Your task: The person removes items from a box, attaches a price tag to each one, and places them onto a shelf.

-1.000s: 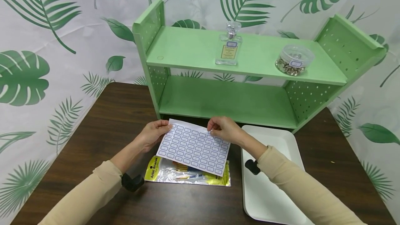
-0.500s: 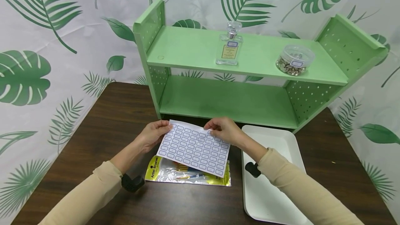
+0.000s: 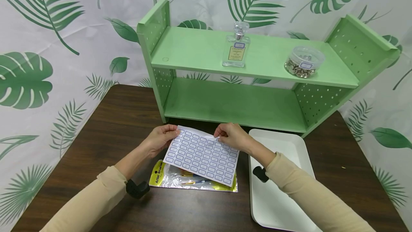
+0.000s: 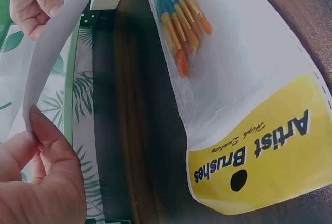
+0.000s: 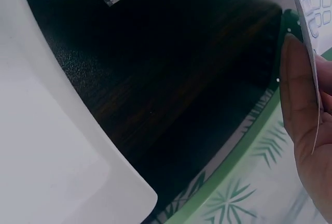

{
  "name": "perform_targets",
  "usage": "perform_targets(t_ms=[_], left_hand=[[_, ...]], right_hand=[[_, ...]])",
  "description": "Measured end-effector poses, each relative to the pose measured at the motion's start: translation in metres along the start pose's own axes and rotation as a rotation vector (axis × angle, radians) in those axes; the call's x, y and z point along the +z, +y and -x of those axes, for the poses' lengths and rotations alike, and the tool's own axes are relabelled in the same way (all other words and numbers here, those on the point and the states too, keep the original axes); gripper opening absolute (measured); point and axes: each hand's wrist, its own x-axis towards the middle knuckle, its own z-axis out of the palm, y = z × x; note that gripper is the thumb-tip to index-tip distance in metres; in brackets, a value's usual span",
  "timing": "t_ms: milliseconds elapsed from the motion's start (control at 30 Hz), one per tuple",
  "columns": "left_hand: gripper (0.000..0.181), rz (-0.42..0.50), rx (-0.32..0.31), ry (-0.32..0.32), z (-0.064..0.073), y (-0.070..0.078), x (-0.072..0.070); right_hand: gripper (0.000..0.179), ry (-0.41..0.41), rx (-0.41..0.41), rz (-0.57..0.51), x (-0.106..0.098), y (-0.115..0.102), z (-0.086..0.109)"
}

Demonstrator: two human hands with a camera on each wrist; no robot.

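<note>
A white sheet of blue-bordered label stickers (image 3: 202, 155) is held tilted above the table between both hands. My left hand (image 3: 160, 139) pinches its upper left corner between thumb and fingers, as the left wrist view also shows at the sheet's edge. Along the top edge toward the right, my right hand (image 3: 233, 137) grips the sheet with thumb and fingertips. Below it lies a clear and yellow packet of artist brushes (image 3: 196, 183), partly covered by the sheet; in the left wrist view several orange-tipped brushes (image 4: 187, 27) show through the plastic.
A green two-tier shelf (image 3: 206, 53) stands behind the hands. On its top board are a glass perfume bottle (image 3: 236, 51) and a round clear jar (image 3: 302, 63) of small metal pieces, each bearing a label. A white tray (image 3: 267, 203) lies under the right forearm.
The sheet has shifted slightly right and toward the person, and its tilt has changed a little. Both hands still hold it; the right hand's fingers have moved a little along the top edge.
</note>
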Motion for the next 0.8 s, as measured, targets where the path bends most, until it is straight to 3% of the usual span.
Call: perform_targets(t_ms=[333, 633, 800], left_hand=[[0.025, 0.013, -0.013, 0.002, 0.0004, -0.0012, -0.0001], [0.028, 0.025, -0.067, 0.017, -0.0013, -0.0036, -0.0033], [0.028, 0.024, -0.067, 0.013, -0.0014, -0.0032, -0.002]], right_hand=[[0.008, 0.032, -0.027, 0.009, 0.0016, 0.0031, 0.0008], [0.009, -0.014, 0.052, -0.199, -0.0013, 0.0072, 0.002], [0.006, 0.028, 0.01, -0.114, 0.0, 0.0071, 0.0022]])
